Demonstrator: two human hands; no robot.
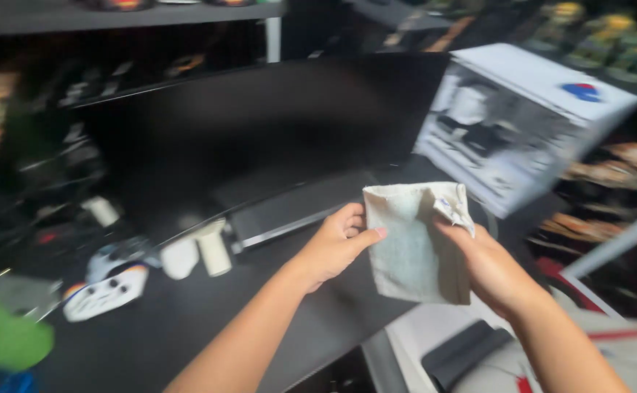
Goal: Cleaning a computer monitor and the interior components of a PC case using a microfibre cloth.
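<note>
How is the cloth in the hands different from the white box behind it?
The cloth is soft, thin and folded, while the white box is stiff with flat sides. The cloth is plain pale, and the box has grey pictures on it. The left hand and right hand hold the cloth up; the box sits tilted, untouched. Both are light-coloured.

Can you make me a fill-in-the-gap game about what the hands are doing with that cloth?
1. Both hands hold a pale folded ____ above the black desk.
2. The left hand pinches the cloth's ____ edge.
3. The white game controller lies on the ____ side of the desk.
4. Behind the right hand stands a white cardboard ____.

Missing words: cloth; left; left; box
</note>
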